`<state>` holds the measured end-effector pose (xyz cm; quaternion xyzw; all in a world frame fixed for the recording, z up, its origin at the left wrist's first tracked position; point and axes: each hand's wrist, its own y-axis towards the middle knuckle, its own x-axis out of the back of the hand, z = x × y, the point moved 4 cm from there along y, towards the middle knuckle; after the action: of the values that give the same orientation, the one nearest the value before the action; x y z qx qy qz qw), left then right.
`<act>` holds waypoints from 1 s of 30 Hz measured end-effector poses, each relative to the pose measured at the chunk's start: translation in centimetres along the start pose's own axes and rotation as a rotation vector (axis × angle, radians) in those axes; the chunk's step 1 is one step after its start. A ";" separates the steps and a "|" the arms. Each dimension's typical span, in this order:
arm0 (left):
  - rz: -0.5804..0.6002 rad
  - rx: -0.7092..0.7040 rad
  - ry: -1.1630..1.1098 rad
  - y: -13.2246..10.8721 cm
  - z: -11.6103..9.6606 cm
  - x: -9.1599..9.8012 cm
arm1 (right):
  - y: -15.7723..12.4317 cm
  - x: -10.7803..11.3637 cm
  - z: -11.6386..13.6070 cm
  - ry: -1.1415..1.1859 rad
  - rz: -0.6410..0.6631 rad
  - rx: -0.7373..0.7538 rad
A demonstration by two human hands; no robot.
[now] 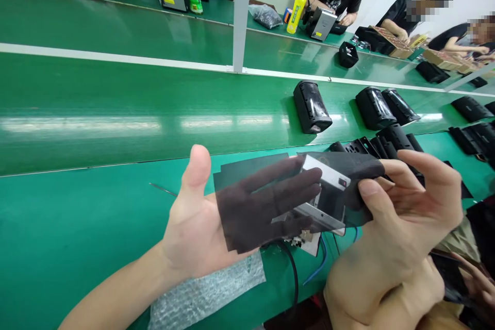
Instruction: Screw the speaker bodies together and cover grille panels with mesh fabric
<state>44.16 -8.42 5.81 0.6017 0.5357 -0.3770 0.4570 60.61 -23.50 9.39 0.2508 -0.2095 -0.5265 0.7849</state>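
A thin, see-through dark sheet (pixel 247 216) stretches between my two hands above the green table. Its left part lies over the fingers of my left hand (pixel 201 227), which is palm up with the thumb raised and the fingers spread flat beneath the sheet. At the sheet's right end, my right hand (pixel 402 211) pinches the edge between thumb and index finger. Behind the sheet sits a silver metal device (pixel 328 172), partly covered by the sheet. Bubble wrap (pixel 212 294) lies on the table below my left forearm and hand.
Black speaker housings (pixel 312 107) stand on the green conveyor belt (pixel 116 103) ahead. More black parts (pixel 394 139) are piled beyond my right hand. A black cable (pixel 296 273) hangs near the table's front edge. People work across the belt, and another person's hand (pixel 475 278) shows at right.
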 end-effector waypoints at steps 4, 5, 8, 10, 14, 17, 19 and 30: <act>-0.025 -0.012 0.064 0.0 -0.1 -0.3 | -0.2 0.0 0.2 0.000 -0.016 0.023; -0.045 -0.016 0.084 0.0 -0.1 -0.4 | -0.1 0.0 0.1 0.008 -0.014 0.023; -0.140 -0.036 0.164 0.1 -0.4 -0.4 | -0.1 0.0 -0.1 0.044 0.004 0.018; -0.181 -0.052 0.218 0.1 -0.6 -0.3 | -0.1 -0.1 -0.1 0.064 0.021 0.017; -0.195 -0.079 0.268 0.1 -0.9 -0.1 | -0.2 -0.1 0.2 0.059 0.038 0.040; -0.186 -0.088 0.273 0.3 -1.0 -0.2 | -0.3 -0.1 0.3 0.049 0.028 0.030; -0.185 -0.092 0.276 0.3 -1.0 -0.3 | -0.4 0.0 0.4 0.043 -0.012 0.011; -0.177 -0.088 0.309 0.1 -1.3 -0.5 | -0.4 -0.1 0.3 0.025 -0.045 -0.072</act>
<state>44.18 -7.30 6.66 0.5824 0.6665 -0.2951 0.3599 60.08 -23.58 9.33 0.2335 -0.1751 -0.5479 0.7840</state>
